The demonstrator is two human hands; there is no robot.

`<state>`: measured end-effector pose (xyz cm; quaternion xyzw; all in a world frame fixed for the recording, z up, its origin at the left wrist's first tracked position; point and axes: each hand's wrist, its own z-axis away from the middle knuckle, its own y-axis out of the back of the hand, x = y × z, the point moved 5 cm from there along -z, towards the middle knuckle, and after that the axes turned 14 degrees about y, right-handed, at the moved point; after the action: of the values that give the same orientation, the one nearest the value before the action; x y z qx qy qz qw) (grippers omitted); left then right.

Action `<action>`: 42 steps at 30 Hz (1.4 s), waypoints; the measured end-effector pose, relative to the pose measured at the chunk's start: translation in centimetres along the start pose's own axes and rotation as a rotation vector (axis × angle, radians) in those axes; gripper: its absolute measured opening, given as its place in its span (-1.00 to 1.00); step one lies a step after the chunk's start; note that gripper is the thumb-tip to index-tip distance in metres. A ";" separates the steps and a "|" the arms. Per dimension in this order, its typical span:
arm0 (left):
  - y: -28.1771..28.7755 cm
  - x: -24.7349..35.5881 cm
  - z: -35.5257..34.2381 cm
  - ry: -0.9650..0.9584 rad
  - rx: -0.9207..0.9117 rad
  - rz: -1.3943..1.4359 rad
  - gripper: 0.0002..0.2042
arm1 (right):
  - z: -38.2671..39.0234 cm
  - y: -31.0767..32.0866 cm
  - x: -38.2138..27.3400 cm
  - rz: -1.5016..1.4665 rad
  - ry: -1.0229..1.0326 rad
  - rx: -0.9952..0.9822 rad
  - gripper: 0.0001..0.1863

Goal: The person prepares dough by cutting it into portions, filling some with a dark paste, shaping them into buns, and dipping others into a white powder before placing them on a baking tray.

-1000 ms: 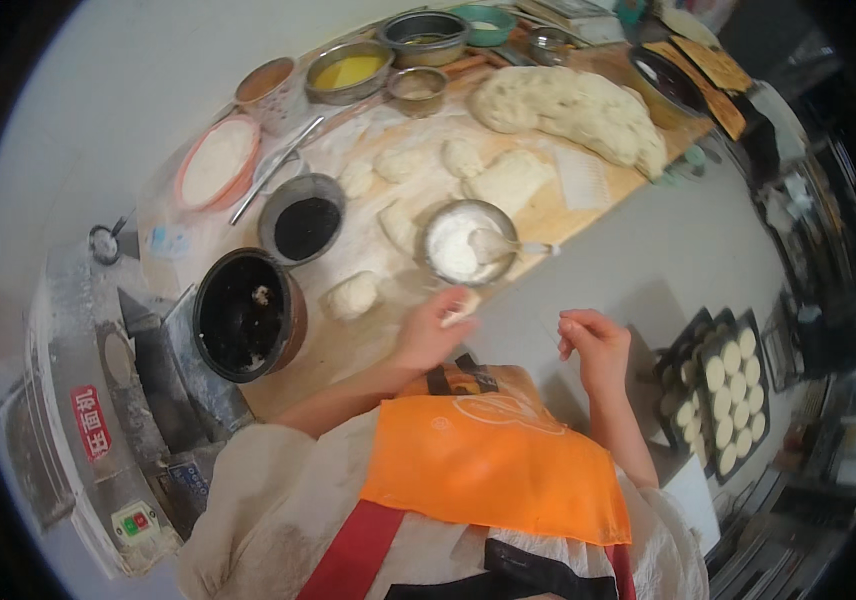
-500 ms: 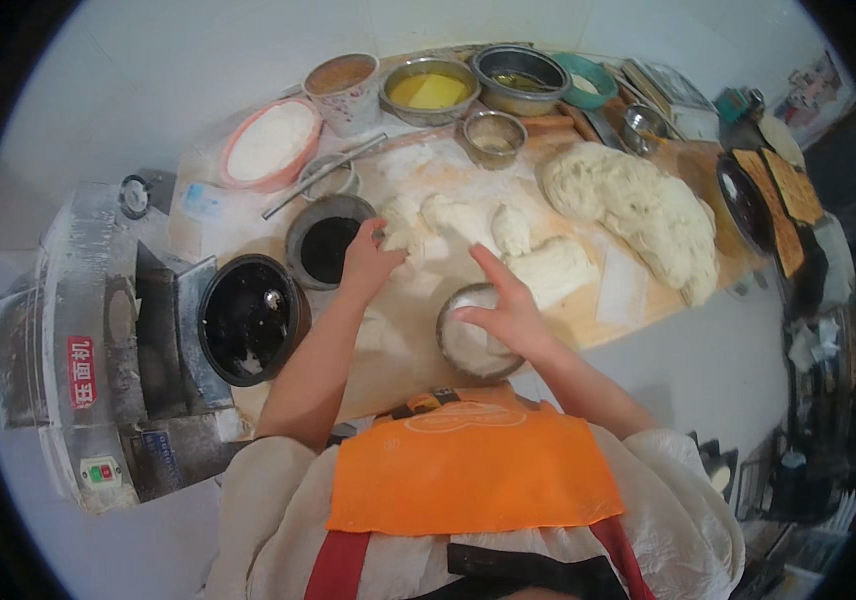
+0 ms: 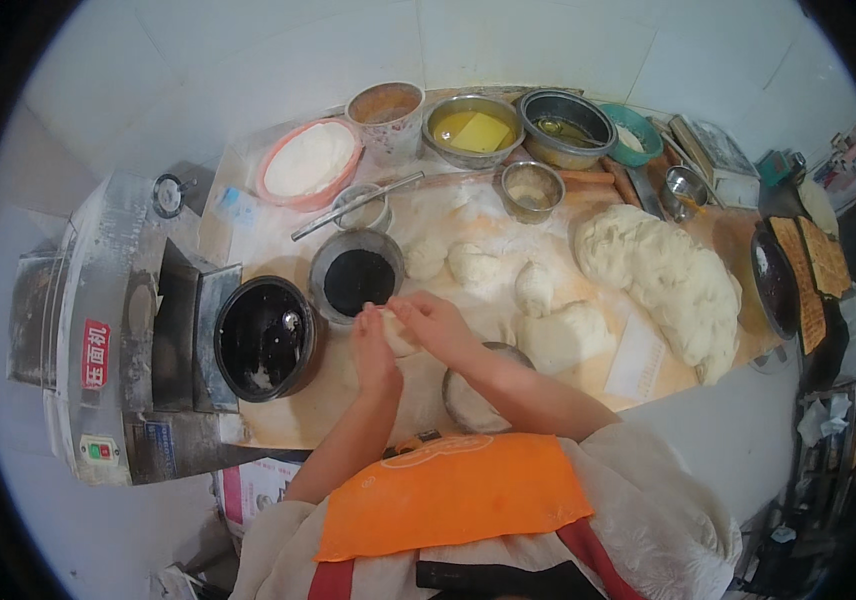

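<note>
My left hand (image 3: 376, 352) and my right hand (image 3: 440, 330) meet in front of the bowl of black filling (image 3: 360, 282). Between them they hold a small piece of pale dough (image 3: 398, 340), mostly covered by the fingers. My right forearm crosses above a metal bowl (image 3: 468, 405) with whitish powder inside. Beyond the hands, dough pieces lie on the floured board: a round one (image 3: 425, 258), another lump (image 3: 472, 264), a narrow piece (image 3: 533, 288) and a wider slab (image 3: 566, 335).
A large dough mass (image 3: 663, 285) covers the board's right side, with a white scraper (image 3: 636, 358) beside it. A black pot (image 3: 266, 338) stands at left, near a dough-pressing machine (image 3: 98, 330). A pink basin of flour (image 3: 310, 160) and an oil bowl (image 3: 473, 132) line the back.
My right hand has left its place over the metal bowl and joined my left hand. My left hand has drawn nearer to me; both now close around the dough piece. The view has shifted.
</note>
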<state>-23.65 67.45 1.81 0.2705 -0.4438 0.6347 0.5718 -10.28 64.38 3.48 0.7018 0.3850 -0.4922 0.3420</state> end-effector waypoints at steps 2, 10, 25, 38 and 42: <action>-0.2 0.5 -1.0 -0.047 0.130 -0.048 -0.73 | -1.1 0.7 -2.0 0.328 0.479 0.191 -0.65; -1.9 -1.7 -3.1 0.337 -0.347 -0.385 -0.28 | -3.6 3.7 4.4 0.377 -0.138 -0.169 -0.63; 1.3 -6.1 -2.1 0.766 -0.611 0.065 -0.29 | -33.3 10.9 17.5 1.223 -0.117 -0.313 -0.16; 2.9 -3.3 -3.0 -0.047 -0.184 -0.854 -0.60 | -23.3 10.5 9.5 0.732 0.194 -0.081 -0.57; -1.9 -2.3 -7.0 0.518 -0.458 0.340 -0.29 | -8.0 4.6 3.8 0.107 -0.010 -0.038 -0.73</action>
<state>-20.18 72.37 -2.92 -0.1109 -0.4536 0.6520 0.5974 -2.01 69.82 2.60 0.7122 0.3546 -0.4694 0.3830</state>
